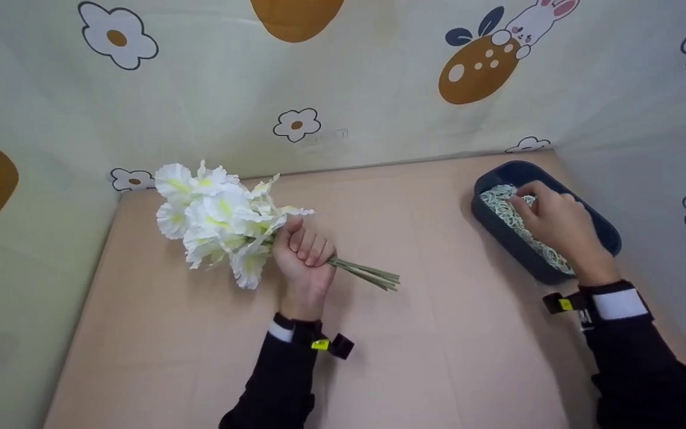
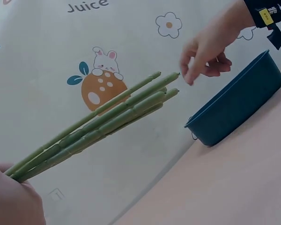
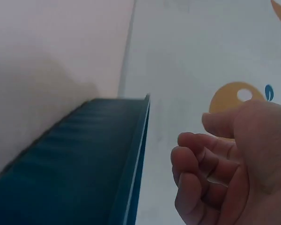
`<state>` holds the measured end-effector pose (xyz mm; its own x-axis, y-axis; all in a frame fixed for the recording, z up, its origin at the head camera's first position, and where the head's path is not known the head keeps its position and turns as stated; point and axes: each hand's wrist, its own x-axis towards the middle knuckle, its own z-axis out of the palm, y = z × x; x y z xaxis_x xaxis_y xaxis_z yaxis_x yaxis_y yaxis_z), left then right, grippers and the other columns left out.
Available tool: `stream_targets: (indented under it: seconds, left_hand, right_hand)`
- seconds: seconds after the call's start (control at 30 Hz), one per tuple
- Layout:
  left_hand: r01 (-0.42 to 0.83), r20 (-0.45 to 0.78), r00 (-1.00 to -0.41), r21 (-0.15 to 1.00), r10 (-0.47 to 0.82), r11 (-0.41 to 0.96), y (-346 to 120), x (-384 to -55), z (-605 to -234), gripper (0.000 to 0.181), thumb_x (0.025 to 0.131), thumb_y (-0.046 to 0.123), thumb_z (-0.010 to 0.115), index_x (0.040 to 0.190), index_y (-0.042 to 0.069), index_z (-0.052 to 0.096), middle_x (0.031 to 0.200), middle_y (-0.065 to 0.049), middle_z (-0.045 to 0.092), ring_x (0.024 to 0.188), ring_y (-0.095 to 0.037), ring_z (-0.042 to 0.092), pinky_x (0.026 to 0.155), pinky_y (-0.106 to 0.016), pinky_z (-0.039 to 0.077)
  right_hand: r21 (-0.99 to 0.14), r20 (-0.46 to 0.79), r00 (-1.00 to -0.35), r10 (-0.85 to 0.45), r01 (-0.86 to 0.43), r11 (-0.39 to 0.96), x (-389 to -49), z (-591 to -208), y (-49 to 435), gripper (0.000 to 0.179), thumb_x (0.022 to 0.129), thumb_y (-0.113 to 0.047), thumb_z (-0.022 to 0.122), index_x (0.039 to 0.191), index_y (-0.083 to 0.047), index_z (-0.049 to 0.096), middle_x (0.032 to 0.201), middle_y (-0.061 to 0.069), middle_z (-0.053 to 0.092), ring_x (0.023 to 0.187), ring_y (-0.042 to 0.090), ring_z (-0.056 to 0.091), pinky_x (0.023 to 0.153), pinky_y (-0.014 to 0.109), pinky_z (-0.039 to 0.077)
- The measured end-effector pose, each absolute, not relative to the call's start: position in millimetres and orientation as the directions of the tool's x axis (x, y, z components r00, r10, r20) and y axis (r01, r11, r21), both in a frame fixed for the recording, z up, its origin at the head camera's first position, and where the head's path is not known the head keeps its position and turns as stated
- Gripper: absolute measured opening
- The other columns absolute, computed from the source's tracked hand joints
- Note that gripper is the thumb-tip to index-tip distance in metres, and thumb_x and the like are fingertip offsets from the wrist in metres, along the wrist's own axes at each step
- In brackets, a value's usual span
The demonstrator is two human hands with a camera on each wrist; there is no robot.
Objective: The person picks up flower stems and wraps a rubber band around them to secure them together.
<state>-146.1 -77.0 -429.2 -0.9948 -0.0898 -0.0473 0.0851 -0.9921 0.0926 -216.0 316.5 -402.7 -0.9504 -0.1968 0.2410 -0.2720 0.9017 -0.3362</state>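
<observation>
A bunch of white artificial flowers (image 1: 218, 214) with yellow-green centres is gripped round its stems by my left hand (image 1: 304, 259). The blooms lean to the left, and the green stems (image 2: 100, 124) stick out to the right of the fist. My right hand (image 1: 563, 226) hovers over a dark blue oblong tub (image 1: 502, 243), its fingers loosely curled. In the right wrist view the thumb stands apart from the fingers (image 3: 185, 161) and nothing shows between them. Pale green curly filling (image 1: 501, 202) lies inside the tub, partly hidden under the right hand.
The tub sits at the far right of a pinkish tabletop (image 1: 426, 357), near the back edge. Pale patterned cloth (image 1: 200, 101) with flowers and oranges hangs behind and along both sides. A wristband camera (image 1: 334, 345) is strapped to each wrist.
</observation>
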Motion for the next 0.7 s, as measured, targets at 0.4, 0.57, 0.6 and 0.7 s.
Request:
stream_targets:
  seconds: [0.4,0.57,0.6,0.7]
  left_hand:
    - [0.071,-0.054,-0.996,0.091,-0.076,-0.993,-73,-148,-427,0.051,0.102,0.014,0.035,0.051,0.017,0.032,0.038,0.006,0.033,0.034,-0.005,0.022,0.036,-0.017,0.015]
    - [0.071,-0.072,-0.994,0.080,-0.077,-0.994,-74,-147,-427,0.052,0.102,0.014,0.035,0.050,0.017,0.033,0.038,0.006,0.033,0.033,-0.005,0.025,0.035,-0.017,0.016]
    - [0.071,-0.072,-0.994,0.075,-0.077,-0.995,-75,-147,-427,0.052,0.102,0.014,0.036,0.050,0.017,0.034,0.038,0.006,0.034,0.033,-0.005,0.025,0.035,-0.017,0.016]
    - [0.076,-0.067,-0.994,0.073,-0.081,-0.994,-76,-146,-427,0.052,0.102,0.014,0.035,0.050,0.017,0.033,0.038,0.006,0.034,0.034,-0.005,0.022,0.036,-0.017,0.015]
  right_hand:
    - [-0.301,-0.095,-0.980,-0.173,-0.138,0.944,-227,-446,372,0.056,0.102,-0.044,0.057,0.132,0.003,0.060,0.102,0.031,0.069,0.080,0.039,0.067,0.067,0.058,0.051]
    - [-0.307,-0.023,-0.990,-0.141,-0.127,0.943,-226,-452,370,0.049,0.099,-0.039,0.065,0.124,0.003,0.067,0.103,0.031,0.069,0.078,0.039,0.066,0.064,0.057,0.049]
    - [-0.308,-0.002,-0.991,-0.137,-0.130,0.942,-226,-453,369,0.045,0.098,-0.036,0.067,0.122,0.002,0.068,0.105,0.032,0.069,0.075,0.038,0.066,0.061,0.054,0.048]
    - [-0.309,0.050,-0.990,-0.133,-0.142,0.940,-226,-454,365,0.035,0.097,-0.027,0.069,0.117,0.001,0.072,0.110,0.033,0.067,0.069,0.035,0.064,0.054,0.045,0.043]
